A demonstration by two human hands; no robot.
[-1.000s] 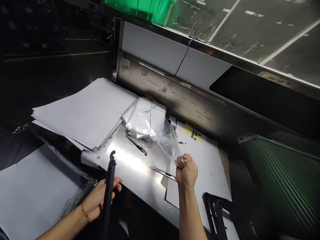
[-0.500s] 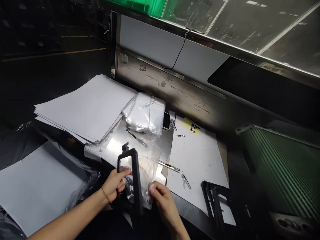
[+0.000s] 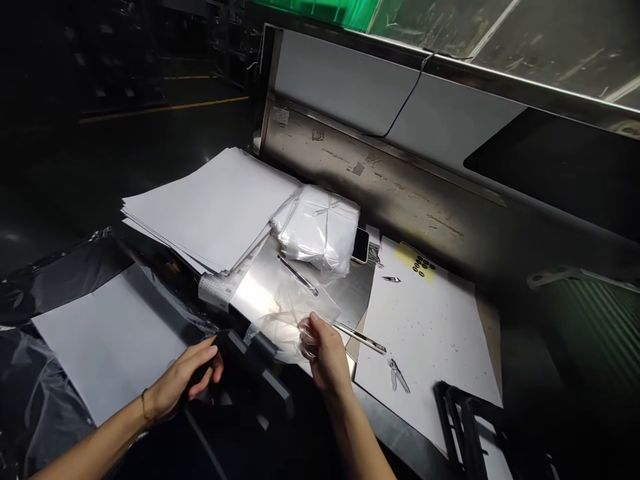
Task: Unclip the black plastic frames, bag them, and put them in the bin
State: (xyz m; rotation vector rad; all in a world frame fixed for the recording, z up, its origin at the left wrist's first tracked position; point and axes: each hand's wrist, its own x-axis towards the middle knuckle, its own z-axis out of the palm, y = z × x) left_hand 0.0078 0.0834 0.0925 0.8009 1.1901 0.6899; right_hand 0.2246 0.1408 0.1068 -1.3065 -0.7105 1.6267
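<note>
My left hand (image 3: 183, 380) is curled around one end of a black plastic frame (image 3: 278, 388), low in front of me. The frame is tilted, and much of it merges with the dark background. Between finger and thumb, my right hand (image 3: 325, 357) pinches a clear plastic bag (image 3: 283, 333), crumpled over the table's front edge. A stack of clear bags (image 3: 320, 227) tied together lies just beyond. Near my right hand are a slim metal-coloured cutter (image 3: 363, 338) and small nippers (image 3: 399, 375). A dark pen (image 3: 299, 275) rests behind the held bag.
Large white sheets (image 3: 215, 207) are stacked at the back left. More black frames (image 3: 465, 427) lie at the right front on white paper (image 3: 425, 333). A phone (image 3: 361, 245) and a yellow note (image 3: 407, 257) lie farther back. A lined container (image 3: 30, 380) stands at left.
My left hand has lowered the black frame leftward and tilted it over. The clear bag, earlier against the frame, is now apart from it in my right hand, which has risen. The view has shifted left.
</note>
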